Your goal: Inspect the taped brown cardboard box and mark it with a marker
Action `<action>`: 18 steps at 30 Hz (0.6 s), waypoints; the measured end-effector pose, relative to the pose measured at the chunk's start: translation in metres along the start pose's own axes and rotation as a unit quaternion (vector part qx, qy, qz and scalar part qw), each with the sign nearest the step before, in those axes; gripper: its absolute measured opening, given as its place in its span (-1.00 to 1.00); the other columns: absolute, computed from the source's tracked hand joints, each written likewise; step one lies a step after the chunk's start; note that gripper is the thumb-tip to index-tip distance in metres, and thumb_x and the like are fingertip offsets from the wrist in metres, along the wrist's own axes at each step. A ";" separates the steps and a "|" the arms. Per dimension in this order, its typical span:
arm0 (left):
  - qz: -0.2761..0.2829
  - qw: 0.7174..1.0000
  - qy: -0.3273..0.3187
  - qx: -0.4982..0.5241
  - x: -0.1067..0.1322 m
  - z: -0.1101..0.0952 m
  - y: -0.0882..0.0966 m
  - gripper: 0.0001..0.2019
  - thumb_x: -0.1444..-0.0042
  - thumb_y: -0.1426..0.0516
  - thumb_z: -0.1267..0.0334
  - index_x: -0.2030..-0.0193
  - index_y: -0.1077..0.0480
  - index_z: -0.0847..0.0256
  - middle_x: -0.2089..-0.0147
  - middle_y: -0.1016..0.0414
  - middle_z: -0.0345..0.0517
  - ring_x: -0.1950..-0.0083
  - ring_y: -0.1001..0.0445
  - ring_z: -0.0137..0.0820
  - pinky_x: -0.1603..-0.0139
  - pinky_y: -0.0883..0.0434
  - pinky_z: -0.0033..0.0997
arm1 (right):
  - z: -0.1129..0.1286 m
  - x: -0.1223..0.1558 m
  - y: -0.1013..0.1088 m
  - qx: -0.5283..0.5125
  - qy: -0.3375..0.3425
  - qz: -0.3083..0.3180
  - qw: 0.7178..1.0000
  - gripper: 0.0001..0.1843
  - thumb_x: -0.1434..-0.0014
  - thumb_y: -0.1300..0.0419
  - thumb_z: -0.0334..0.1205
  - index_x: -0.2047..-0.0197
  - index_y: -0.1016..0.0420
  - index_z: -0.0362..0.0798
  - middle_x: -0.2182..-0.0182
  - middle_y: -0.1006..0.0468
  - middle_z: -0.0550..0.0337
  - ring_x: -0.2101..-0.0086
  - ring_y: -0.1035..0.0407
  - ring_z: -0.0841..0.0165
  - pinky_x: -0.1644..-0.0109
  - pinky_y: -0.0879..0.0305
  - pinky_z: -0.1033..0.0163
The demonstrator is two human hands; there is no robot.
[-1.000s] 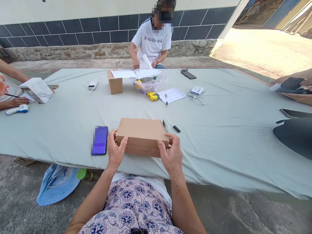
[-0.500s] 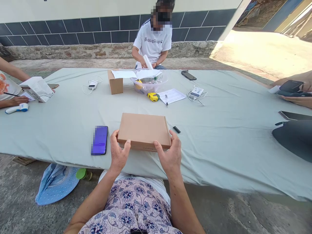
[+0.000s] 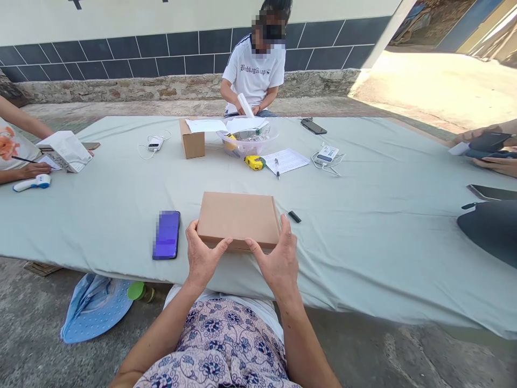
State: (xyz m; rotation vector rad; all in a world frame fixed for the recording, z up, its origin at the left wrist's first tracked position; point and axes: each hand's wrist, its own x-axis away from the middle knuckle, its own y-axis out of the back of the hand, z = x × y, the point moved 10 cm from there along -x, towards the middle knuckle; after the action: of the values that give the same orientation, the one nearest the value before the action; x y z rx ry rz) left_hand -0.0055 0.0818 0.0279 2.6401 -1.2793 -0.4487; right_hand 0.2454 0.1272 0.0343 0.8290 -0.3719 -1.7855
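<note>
A flat brown cardboard box [image 3: 238, 218] is held at the near edge of a table covered in pale green cloth [image 3: 363, 237]. My left hand [image 3: 202, 258] grips its near left corner, thumb on the front edge. My right hand [image 3: 277, 258] grips its near right corner, thumb on the front edge and fingers along the side. The box is closed. A phone with a purple screen [image 3: 166, 234] lies just left of my left hand. A small black marker cap [image 3: 294, 216] lies right of the box.
Across the table a person in a white shirt [image 3: 253, 70] sits behind a clear plastic tub [image 3: 247, 141], a small brown box [image 3: 191, 141], a yellow tape measure [image 3: 254, 161] and a printed sheet [image 3: 286, 159]. Other people's arms reach in at both sides. A blue hat [image 3: 95, 310] lies on the ground.
The box tilted so its top faces me more and its front face is hidden. My thumbs moved inward along its front edge toward each other.
</note>
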 end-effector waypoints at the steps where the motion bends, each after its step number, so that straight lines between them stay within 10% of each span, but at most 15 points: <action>1: -0.004 1.000 -0.002 -0.001 -0.001 0.000 0.001 -0.16 0.14 -0.43 -0.06 -0.22 -0.18 0.15 -0.24 -0.34 0.11 -0.28 -0.37 0.00 -0.27 -0.39 0.09 | 0.001 0.000 0.000 -0.003 0.006 -0.003 1.000 0.14 -0.10 -0.17 0.53 -0.52 0.05 0.07 -0.21 -0.34 -0.26 -0.12 -0.37 -0.15 0.12 -0.48 -0.15; 18: -0.009 0.997 -0.030 0.075 -0.008 0.000 0.008 -0.43 -0.33 -0.06 -0.17 -0.30 -0.24 0.16 -0.33 -0.35 0.17 -0.33 -0.35 -0.08 -0.32 -0.34 -0.07 | 0.008 -0.012 0.018 -0.129 0.025 -0.020 0.991 -0.36 -0.40 0.05 0.11 -0.40 -0.24 -0.07 0.03 -0.54 -0.12 0.11 -0.49 0.15 0.02 -0.50 -0.05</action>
State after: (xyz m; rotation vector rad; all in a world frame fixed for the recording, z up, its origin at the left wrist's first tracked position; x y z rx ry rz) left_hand -0.0168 0.0831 0.0315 2.7837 -1.3594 -0.4555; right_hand 0.2548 0.1303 0.0550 0.6996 -0.0879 -1.8008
